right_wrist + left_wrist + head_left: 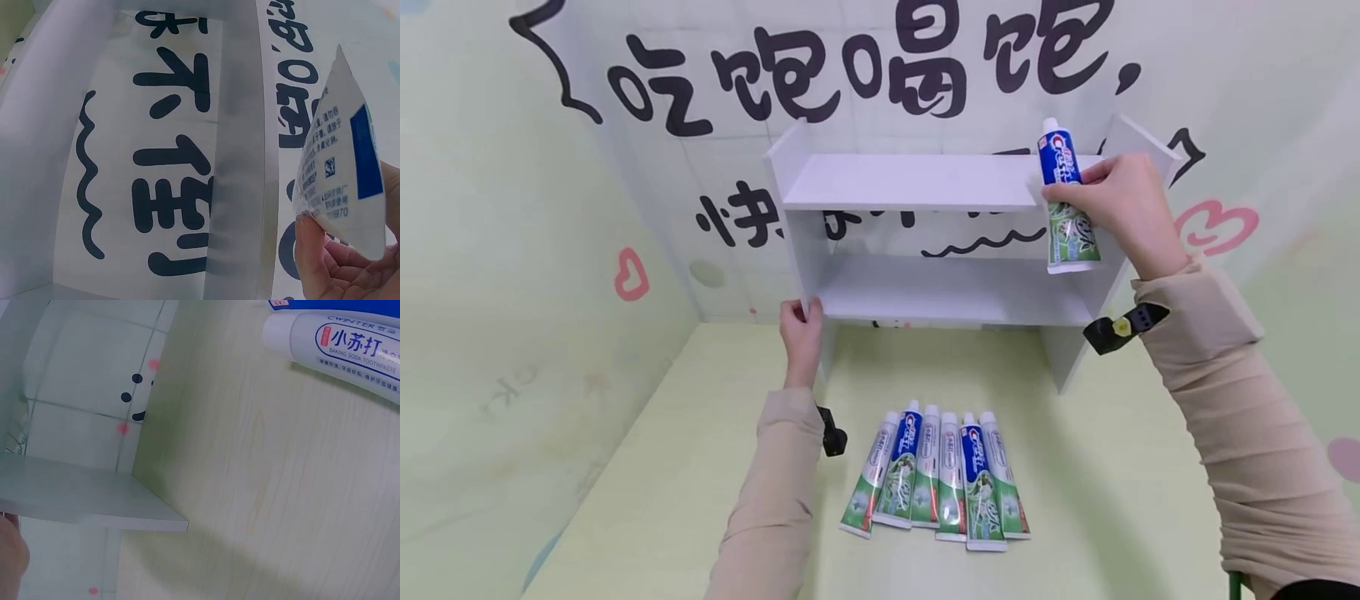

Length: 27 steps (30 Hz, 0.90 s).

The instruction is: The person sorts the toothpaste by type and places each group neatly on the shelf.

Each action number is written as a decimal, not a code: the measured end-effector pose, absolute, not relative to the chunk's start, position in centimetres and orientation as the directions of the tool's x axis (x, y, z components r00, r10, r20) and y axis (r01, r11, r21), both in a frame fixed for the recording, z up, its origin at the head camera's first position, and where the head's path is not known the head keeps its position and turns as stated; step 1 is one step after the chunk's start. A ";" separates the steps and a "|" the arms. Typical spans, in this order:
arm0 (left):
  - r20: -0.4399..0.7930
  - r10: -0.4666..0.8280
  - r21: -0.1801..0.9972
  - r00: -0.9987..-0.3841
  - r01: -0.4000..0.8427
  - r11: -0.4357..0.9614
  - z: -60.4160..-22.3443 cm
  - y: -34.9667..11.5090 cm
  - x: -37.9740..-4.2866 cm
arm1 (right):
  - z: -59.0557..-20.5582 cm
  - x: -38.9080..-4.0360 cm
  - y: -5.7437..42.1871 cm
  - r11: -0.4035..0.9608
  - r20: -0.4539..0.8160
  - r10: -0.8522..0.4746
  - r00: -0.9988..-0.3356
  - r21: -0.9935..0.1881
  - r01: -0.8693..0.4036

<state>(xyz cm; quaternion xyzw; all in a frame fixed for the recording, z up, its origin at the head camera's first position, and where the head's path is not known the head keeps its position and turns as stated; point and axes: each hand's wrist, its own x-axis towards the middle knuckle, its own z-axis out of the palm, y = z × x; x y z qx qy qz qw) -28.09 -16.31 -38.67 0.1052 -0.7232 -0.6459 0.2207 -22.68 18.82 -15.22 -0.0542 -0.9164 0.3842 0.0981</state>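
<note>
Toothpaste tube (1072, 237), blue and green: upper right of the head view, cap up, in front of the white shelf (910, 181) at its right end. Cannot tell if they touch. Right hand (1123, 204): tube pinched between thumb and fingers. Left hand (802, 337), left of centre: thumb and fingers closed on the shelf's side panel. Lower centre: 6 more tubes (951, 483) side by side on pale table (700, 467), caps toward shelf. Black writing (928, 67) across top, on wall.
</note>
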 end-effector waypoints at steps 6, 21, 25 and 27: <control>0.166 -0.431 0.985 -0.887 0.126 0.121 -38.6 -16.1 -28.2 | -13.8 -24.5 19.2 0.730 0.093 0.178 -0.980 -0.680 0.068; 0.156 -0.459 0.987 -0.875 0.115 0.116 -38.8 -16.2 -27.6 | -13.4 -28.1 19.4 0.719 0.048 0.226 -0.973 -0.682 0.134; 0.157 -0.462 0.987 -0.873 0.116 0.116 -38.9 -16.2 -27.6 | -13.4 -28.9 19.3 0.731 0.022 0.269 -0.963 -0.655 0.190; 0.153 -0.458 0.987 -0.876 0.109 0.121 -38.9 -16.2 -27.5 | -13.6 -29.2 19.4 0.724 0.008 0.288 -0.958 -0.656 0.212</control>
